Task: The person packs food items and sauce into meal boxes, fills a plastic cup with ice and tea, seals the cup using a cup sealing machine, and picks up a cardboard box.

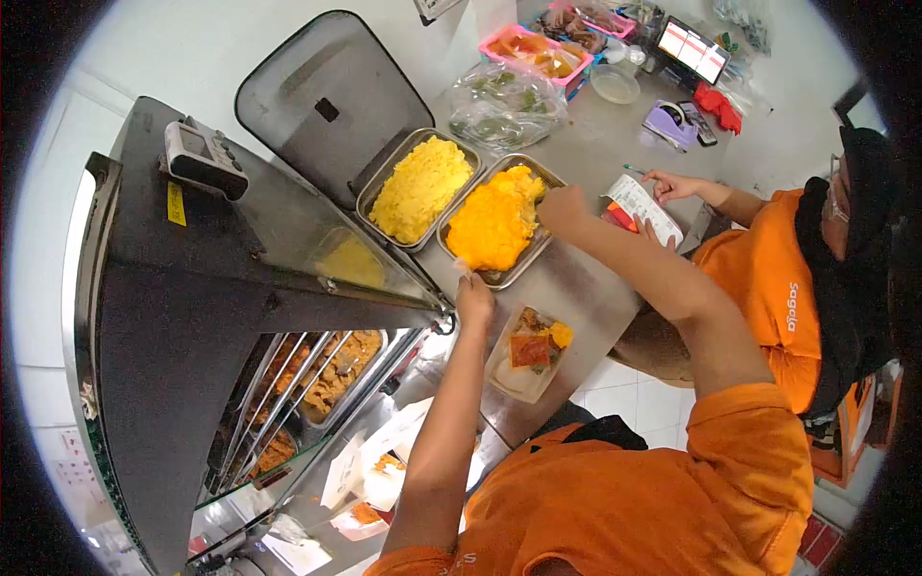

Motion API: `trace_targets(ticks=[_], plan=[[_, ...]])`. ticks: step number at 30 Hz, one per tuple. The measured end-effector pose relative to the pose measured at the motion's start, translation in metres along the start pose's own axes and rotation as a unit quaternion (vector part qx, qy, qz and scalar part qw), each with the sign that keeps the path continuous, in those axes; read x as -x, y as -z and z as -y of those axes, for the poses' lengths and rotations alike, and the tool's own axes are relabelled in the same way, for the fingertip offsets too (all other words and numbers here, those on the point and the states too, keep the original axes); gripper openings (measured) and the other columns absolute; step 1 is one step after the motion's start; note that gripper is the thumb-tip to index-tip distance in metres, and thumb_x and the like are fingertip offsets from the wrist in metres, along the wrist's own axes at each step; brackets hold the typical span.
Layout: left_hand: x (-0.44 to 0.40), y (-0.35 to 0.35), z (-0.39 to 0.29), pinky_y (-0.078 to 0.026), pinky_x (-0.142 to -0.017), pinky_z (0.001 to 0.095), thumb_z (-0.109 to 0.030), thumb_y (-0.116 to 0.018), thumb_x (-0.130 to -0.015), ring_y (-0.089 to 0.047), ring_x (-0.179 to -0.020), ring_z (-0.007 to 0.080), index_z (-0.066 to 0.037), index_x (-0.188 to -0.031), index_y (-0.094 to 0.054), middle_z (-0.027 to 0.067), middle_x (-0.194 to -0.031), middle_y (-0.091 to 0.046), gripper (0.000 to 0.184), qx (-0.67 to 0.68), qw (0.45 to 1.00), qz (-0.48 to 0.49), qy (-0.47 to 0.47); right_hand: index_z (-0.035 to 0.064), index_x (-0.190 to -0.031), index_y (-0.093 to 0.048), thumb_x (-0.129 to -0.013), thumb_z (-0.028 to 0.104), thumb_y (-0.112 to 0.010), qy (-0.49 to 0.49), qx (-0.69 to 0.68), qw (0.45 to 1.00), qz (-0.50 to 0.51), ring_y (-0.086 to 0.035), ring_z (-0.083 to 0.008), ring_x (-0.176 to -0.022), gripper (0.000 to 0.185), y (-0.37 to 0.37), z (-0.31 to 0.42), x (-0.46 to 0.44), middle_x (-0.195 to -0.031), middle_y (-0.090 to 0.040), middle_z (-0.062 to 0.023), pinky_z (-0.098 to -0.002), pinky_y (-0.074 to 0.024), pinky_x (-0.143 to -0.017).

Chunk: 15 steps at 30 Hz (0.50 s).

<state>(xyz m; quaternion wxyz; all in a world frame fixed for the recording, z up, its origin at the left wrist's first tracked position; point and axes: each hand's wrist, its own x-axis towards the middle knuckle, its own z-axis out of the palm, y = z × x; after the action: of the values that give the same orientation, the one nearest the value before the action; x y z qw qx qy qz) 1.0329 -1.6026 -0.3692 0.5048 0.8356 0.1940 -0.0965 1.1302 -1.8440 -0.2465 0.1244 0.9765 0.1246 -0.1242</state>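
Metal tray (521, 266) of orange food (494, 223) sat on the tabletop (597, 300), its rim pinched in the left hand (474, 298); the right hand (567, 212) blurred over it, grip impossible to tell.

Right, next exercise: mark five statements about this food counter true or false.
1. The left hand is at the tray of orange food. True.
2. The yellow food sits in a pink basket. False: the yellow food is in a metal tray.
3. The co-worker has a printed paper in hand. True.
4. The open food box is empty. False: the open food box holds food.
5. The tape dispenser is purple. True.
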Motion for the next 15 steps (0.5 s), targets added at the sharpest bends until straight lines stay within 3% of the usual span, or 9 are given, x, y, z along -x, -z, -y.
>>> trace_targets(ticks=[3, 6, 8, 10, 11, 13, 15], plan=[[-0.003, -0.001, 0.006, -0.052, -0.089, 0.0465, -0.028, -0.041, -0.104, -0.067, -0.104, 0.0426, 0.012, -0.124, -0.057, 0.0312, -0.117, -0.064, 0.047, 0.059, 0.995, 0.055, 0.054, 0.0062, -0.089, -0.077, -0.086, 0.017, -0.064, 0.062, -0.082, 0.992, -0.069, -0.074, -0.0302, -0.082, 0.017, 0.022, 0.017, 0.012, -0.092, -0.073, -0.0136, -0.0452, -0.0571, -0.062], [0.025, 0.014, -0.035, -0.056, -0.077, 0.0433, -0.028, -0.039, -0.105, -0.071, -0.095, 0.0350, 0.010, -0.131, -0.051, 0.0250, -0.117, -0.064, 0.047, 0.266, 0.946, 0.099, 0.160, 0.0012, -0.085, -0.076, -0.084, 0.016, -0.065, 0.165, -0.069, 0.968, -0.175, -0.074, -0.0310, -0.076, 0.018, 0.006, 0.060, 0.024, -0.088, -0.073, -0.0159, -0.0435, -0.0592, -0.061], [0.024, 0.017, -0.040, -0.057, -0.070, 0.0413, -0.028, -0.038, -0.106, -0.073, -0.090, 0.0310, 0.009, -0.136, -0.045, 0.0216, -0.118, -0.062, 0.048, 0.335, 0.915, 0.115, 0.192, 0.0015, -0.083, -0.076, -0.083, 0.016, -0.065, 0.241, -0.033, 0.966, -0.083, -0.074, -0.0311, -0.077, 0.018, 0.004, 0.071, 0.032, -0.085, -0.073, -0.0157, -0.0445, -0.0591, -0.062], [0.028, 0.026, -0.052, -0.057, -0.068, 0.0426, -0.027, -0.039, -0.106, -0.073, -0.087, 0.0331, 0.008, -0.139, -0.041, 0.0227, -0.122, -0.060, 0.049, 0.369, 0.897, 0.129, 0.207, 0.0043, -0.082, -0.076, -0.081, 0.016, -0.067, 0.344, -0.014, 0.938, -0.043, -0.074, -0.0324, -0.077, 0.015, 0.011, 0.075, 0.036, -0.081, -0.073, -0.0155, -0.0459, -0.0591, -0.064], [0.032, 0.030, -0.056, -0.057, -0.068, 0.0432, -0.027, -0.039, -0.106, -0.073, -0.085, 0.0341, 0.007, -0.141, -0.039, 0.0233, -0.125, -0.059, 0.049, 0.386, 0.887, 0.136, 0.216, 0.0052, -0.083, -0.076, -0.081, 0.016, -0.066, 0.350, -0.013, 0.937, -0.012, -0.073, -0.0329, -0.078, 0.015, 0.010, 0.079, 0.037, -0.081, -0.073, -0.0153, -0.0467, -0.0587, -0.065], [0.027, 0.028, -0.053, -0.059, -0.076, 0.0422, -0.027, -0.035, -0.108, -0.072, -0.096, 0.0313, 0.003, -0.145, -0.038, 0.0221, -0.125, -0.061, 0.048, 0.379, 0.881, 0.142, 0.246, 0.0069, -0.086, -0.077, -0.081, 0.017, -0.066, 0.358, -0.010, 0.932, 0.048, -0.073, -0.0339, -0.079, 0.015, 0.007, 0.086, 0.029, -0.080, -0.073, -0.0149, -0.0483, -0.0578, -0.066], [0.023, 0.027, -0.050, -0.059, -0.080, 0.0421, -0.027, -0.033, -0.109, -0.072, -0.100, 0.0302, 0.001, -0.146, -0.038, 0.0214, -0.125, -0.063, 0.047, 0.389, 0.875, 0.148, 0.249, 0.0065, -0.088, -0.076, -0.084, 0.020, -0.065, 0.403, -0.028, 0.914, 0.046, -0.073, -0.0348, -0.080, 0.017, 0.006, 0.091, 0.019, -0.080, -0.072, -0.0154, -0.0494, -0.0565, -0.067]])
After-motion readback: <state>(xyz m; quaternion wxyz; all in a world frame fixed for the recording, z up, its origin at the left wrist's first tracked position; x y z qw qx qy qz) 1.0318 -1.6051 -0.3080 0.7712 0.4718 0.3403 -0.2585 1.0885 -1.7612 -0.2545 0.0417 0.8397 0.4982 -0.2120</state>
